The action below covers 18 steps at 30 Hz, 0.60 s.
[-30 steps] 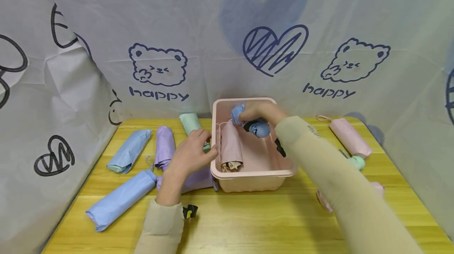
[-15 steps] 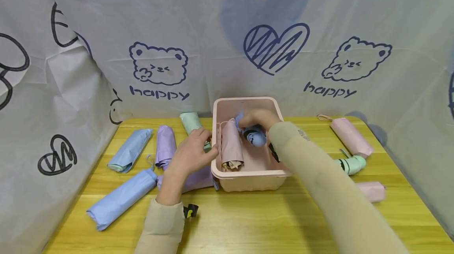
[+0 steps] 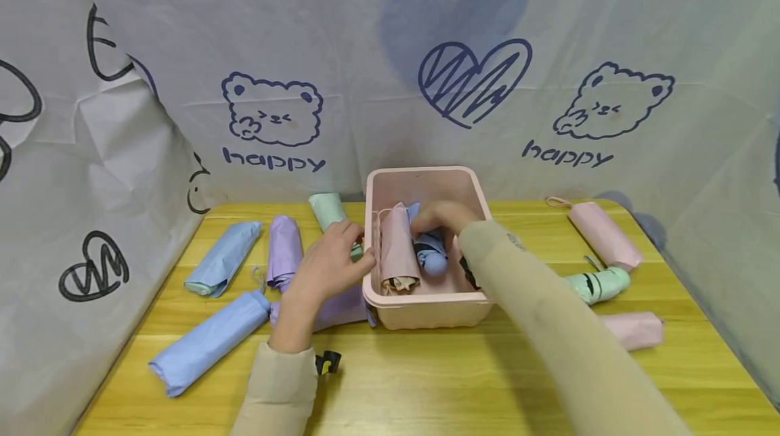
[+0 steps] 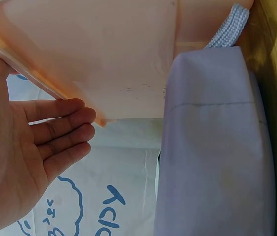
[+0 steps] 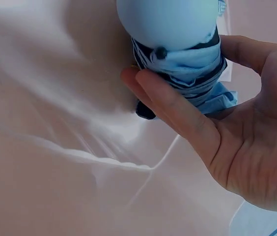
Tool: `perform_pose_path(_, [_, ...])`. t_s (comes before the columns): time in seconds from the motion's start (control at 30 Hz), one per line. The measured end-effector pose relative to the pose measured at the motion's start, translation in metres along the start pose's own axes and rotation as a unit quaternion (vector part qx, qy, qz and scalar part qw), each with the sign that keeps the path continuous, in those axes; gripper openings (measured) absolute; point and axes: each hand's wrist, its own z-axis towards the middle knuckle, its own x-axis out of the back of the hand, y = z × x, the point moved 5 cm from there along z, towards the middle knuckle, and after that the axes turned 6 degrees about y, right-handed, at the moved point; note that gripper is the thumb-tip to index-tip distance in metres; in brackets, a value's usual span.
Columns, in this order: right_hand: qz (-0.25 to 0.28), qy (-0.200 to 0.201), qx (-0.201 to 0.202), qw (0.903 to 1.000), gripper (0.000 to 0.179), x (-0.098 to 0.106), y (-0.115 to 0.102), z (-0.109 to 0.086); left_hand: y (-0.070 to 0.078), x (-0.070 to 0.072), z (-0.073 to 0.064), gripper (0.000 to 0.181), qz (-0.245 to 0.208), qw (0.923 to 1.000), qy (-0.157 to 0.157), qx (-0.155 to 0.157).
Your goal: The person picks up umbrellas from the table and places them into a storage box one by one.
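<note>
Inside the pink plastic bin point(image 3: 432, 314), my right hand point(image 3: 445, 214) grips a blue folded umbrella point(image 3: 433, 261) with a rounded handle end toward me. The right wrist view shows thumb and fingers on opposite sides of the umbrella's gathered cloth point(image 5: 192, 78). Left of it in the bin lies a pink folded umbrella point(image 3: 399, 246). My left hand point(image 3: 332, 256) is at the bin's left side, its fingers extended and fingertips right at the rim point(image 4: 55, 93). Below that hand lies a purple folded umbrella point(image 4: 212, 147) with a grey loop.
Left on the wooden table lie two blue umbrellas point(image 3: 210, 341), another purple one point(image 3: 284, 250) and a green one point(image 3: 327, 211). On the right are a pink umbrella point(image 3: 604, 234), a green one point(image 3: 600, 285) and another pink one point(image 3: 636, 330). A printed curtain point(image 3: 365, 50) hangs behind.
My right hand has lowered the blue umbrella deeper into the bin and turned it lengthwise beside the pink one. My left hand has stayed at the rim.
</note>
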Motion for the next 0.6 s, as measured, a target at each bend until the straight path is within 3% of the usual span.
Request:
perform_pose_path(0.4, [-0.002,-0.014,-0.015,0.9998,0.041,-0.009,-0.003,0.005,0.001,0.001,0.001,0.039,-0.001,0.9999,-0.011,0.002])
perform_pose_path(0.6, [0.010,-0.035,-0.045,0.9983,0.038,-0.013,0.001,0.002,0.002,0.001,0.001,0.037,-0.002,0.9999,-0.010,0.001])
